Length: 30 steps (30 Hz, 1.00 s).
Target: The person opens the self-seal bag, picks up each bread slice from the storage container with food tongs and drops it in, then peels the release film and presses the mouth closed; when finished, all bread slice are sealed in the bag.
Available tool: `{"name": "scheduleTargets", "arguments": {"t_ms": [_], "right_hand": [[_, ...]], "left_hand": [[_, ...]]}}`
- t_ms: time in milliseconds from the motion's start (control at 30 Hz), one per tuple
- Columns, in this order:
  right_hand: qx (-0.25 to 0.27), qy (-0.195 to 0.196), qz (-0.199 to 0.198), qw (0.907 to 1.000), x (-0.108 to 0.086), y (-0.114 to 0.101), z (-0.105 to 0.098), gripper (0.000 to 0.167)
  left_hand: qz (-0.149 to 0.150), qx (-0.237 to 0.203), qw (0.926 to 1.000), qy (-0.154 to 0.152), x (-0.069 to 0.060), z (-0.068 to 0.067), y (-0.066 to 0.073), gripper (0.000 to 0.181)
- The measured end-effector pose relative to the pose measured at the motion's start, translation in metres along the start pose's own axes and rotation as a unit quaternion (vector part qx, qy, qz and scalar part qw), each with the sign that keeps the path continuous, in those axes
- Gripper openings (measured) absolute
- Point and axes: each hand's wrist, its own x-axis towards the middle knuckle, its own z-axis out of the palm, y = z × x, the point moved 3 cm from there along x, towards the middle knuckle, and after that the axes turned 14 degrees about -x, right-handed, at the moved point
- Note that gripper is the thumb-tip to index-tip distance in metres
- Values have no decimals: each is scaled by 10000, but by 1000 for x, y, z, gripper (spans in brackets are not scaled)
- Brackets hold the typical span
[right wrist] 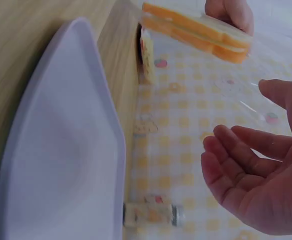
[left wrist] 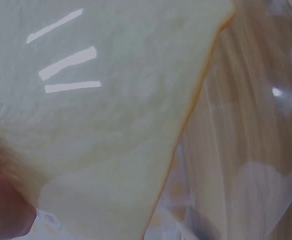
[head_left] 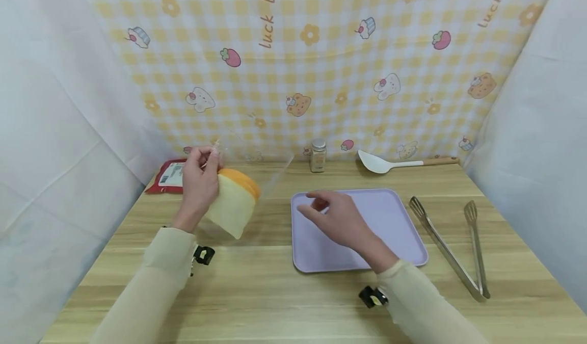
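Observation:
In the head view my left hand point(head_left: 200, 178) pinches a clear plastic bag that has slices of white bread point(head_left: 231, 204) with orange-brown crust inside. The bag holds the bread tilted above the table. Close up in the left wrist view, the bread's pale face point(left wrist: 110, 115) shows behind shiny film, with a fingertip at the lower left. My right hand point(head_left: 337, 219) hovers over a lilac tray point(head_left: 300, 262), thumb and fingers apart and loosely bent, with nothing in it. From the right wrist view, two bread slices point(right wrist: 196, 32) show edge-on beyond the right hand point(right wrist: 261, 175).
A red packet with a white label point(head_left: 171, 176) lies at the back left. A small jar point(head_left: 318, 156) stands behind the tray. A white spatula with a wooden handle point(head_left: 380, 164) lies at the back right, and metal tongs point(head_left: 451, 257) lie spread right of the tray.

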Motion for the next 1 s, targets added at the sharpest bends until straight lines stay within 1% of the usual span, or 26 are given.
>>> {"name": "scheduleTargets", "arguments": {"t_ms": [67, 167, 233, 333, 433, 533, 700, 833, 1000], "right_hand": [[442, -98, 158, 9988, 12, -7, 9, 41], [993, -206, 393, 9941, 27, -14, 21, 40], [1279, -236, 507, 9902, 35, -19, 26, 39], [1597, -178, 530, 9856, 43, -24, 32, 36], [1817, -90, 511, 9820, 49, -28, 36, 31], [2043, -11, 492, 9777, 54, -31, 40, 27], [2359, 77, 395, 9710, 59, -36, 46, 23], [2385, 205, 414, 9700, 62, -39, 49, 19], [2485, 391, 462, 9667, 64, -41, 51, 18]], "left_hand": [[14, -112, 9999, 98, -3, 2, 0, 16], [48, -212, 9994, 283, -8, 3, 0, 16], [74, -271, 9987, 434, -10, 2, -1, 15], [57, -363, 9970, 678, -14, 0, -3, 14], [-40, -449, 9952, 872, -17, -2, -5, 12], [-111, -527, 9938, 973, -20, -3, -6, 12], [-28, -540, 9924, 1105, -24, -6, -7, 13], [-10, -479, 9915, 1210, -26, -10, -8, 13], [8, -455, 9892, 1395, -28, -15, -8, 16]]}}
